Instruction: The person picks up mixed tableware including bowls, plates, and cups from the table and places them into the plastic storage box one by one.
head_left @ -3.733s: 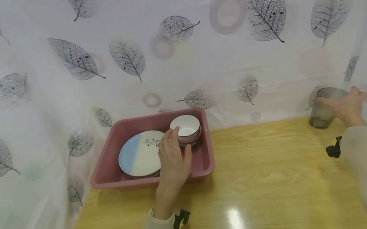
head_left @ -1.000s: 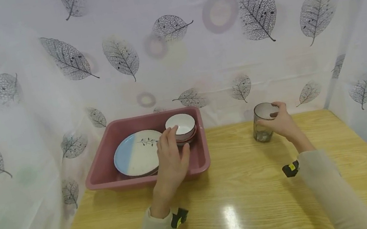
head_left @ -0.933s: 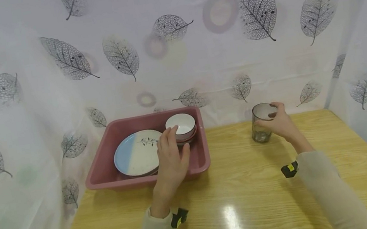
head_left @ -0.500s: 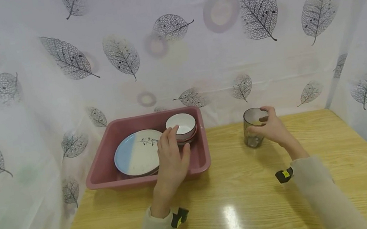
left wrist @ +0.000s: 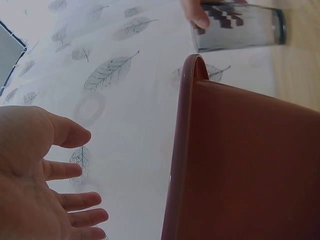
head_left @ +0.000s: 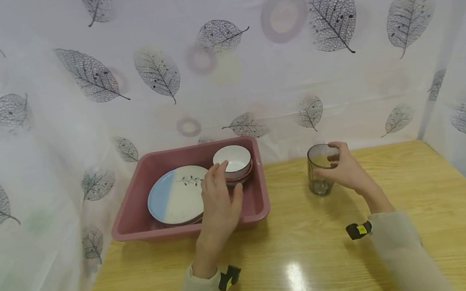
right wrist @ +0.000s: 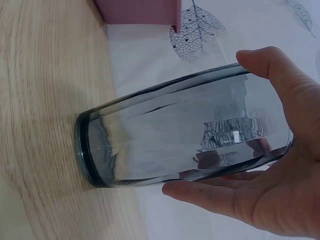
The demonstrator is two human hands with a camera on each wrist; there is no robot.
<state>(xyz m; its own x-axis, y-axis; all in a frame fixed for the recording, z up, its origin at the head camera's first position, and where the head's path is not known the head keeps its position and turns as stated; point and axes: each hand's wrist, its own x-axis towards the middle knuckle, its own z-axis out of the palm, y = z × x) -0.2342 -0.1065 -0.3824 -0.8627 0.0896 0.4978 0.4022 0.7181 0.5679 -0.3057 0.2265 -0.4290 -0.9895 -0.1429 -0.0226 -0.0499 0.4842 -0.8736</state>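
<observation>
My right hand [head_left: 346, 172] holds a grey see-through drinking glass [head_left: 317, 173] near its rim, thumb on one side and fingers on the other. In the right wrist view the glass [right wrist: 150, 135] has its thick base at the wooden tabletop; whether it touches is hard to tell. My left hand [head_left: 218, 202] hovers over the front right part of a dusky red plastic tub [head_left: 160, 233], fingers loosely extended and nothing in them. Inside the tub lie a blue and white plate [head_left: 173, 198] with a leaf sprig and, at the back right, stacked small bowls [head_left: 231, 159], white on top.
The wooden table [head_left: 321, 262] carries the tub on its left side, with the glass to the right of it. Behind and at both sides hangs a white leaf-print sheet [head_left: 250, 73]. Each wrist has a small black device, such as the right one [head_left: 358, 231].
From the far right back of the table, my right hand has brought the glass left towards the tub, lately also a little nearer to me. My left hand stays in place.
</observation>
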